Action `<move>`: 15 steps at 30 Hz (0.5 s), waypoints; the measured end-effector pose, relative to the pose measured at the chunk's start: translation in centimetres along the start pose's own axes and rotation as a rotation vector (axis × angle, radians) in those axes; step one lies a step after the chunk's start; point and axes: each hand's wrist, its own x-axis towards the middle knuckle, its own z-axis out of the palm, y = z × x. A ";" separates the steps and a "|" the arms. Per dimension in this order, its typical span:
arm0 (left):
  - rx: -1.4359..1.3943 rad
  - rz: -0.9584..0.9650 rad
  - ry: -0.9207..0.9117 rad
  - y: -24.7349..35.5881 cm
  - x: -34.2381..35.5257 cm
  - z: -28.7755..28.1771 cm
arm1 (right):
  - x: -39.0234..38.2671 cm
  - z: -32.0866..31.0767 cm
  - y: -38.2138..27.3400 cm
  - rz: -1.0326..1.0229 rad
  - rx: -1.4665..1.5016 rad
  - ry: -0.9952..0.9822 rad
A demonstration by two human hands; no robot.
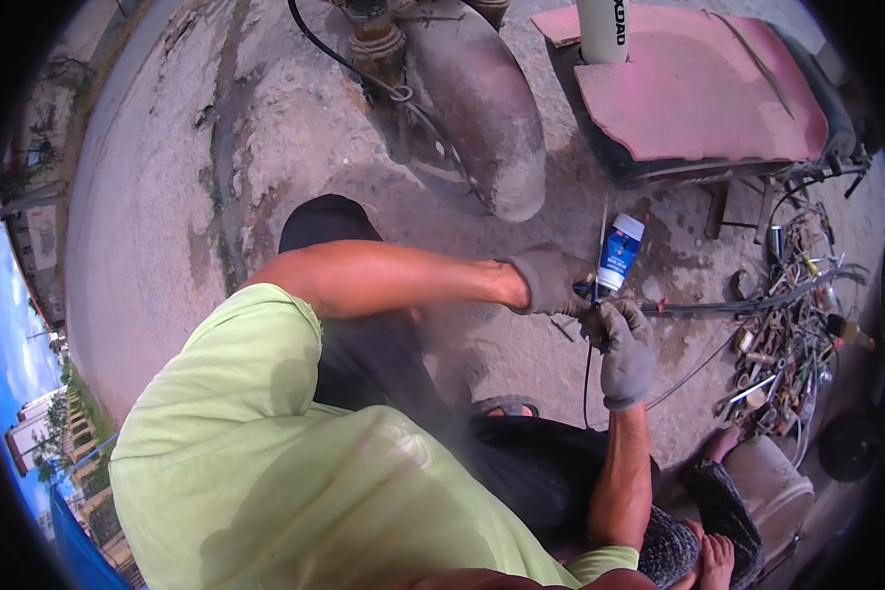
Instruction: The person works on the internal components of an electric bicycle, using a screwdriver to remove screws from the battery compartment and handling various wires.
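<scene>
Pink sheet: the landmark, a worn sheet [698, 88] laid over a dark raised box-like thing.
Black cable: a thin dark line [587, 388] on the wearer's side of the pink sheet and left of it, hanging from between the gloves; its upper end is hidden by them.
Left gloved hand: [553, 280] also left of the pink sheet and nearer the wearer, bent in at the cable's upper end; I cannot tell whether its fingers are clenched on anything.
Right gloved hand: [627, 354] a little nearer the wearer than the left; its fingers appear pinched on the cable.
Handling: the cable looks light, slim and springy, likely tough but prone to twist or slide against glove fabric.
Hold: best taken close to the upper end, where a short length should bend less; the free drop should swing easily.
Blue-and-white tube: [621, 254] between the pink sheet and the gloves, just beside the fingers; contact is unclear. It looks light and squeezable, best gripped round its middle.
Tool pile: [772, 354] on the wearer's side of the pink sheet, toward the right.
</scene>
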 end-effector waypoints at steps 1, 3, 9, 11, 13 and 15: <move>0.082 0.021 0.014 -0.1 0.2 0.2 | 0.0 0.0 0.3 -0.030 -0.039 0.021; 0.160 0.046 0.024 -0.1 0.5 0.9 | 0.0 -0.1 1.2 -0.057 -0.090 0.032; 0.280 -0.021 0.055 1.5 0.2 0.3 | -0.2 0.4 -0.5 -0.538 -0.555 0.080; 0.207 -0.072 -0.023 2.4 0.1 -0.4 | 0.1 -0.1 -0.9 -0.603 -0.554 0.087; 0.159 -0.097 -0.032 3.1 -0.3 -0.8 | 0.2 -0.3 -1.3 -0.668 -0.555 0.095; 0.115 -0.118 -0.040 3.8 -0.5 -1.2 | 0.4 -0.4 -1.8 -0.724 -0.458 0.017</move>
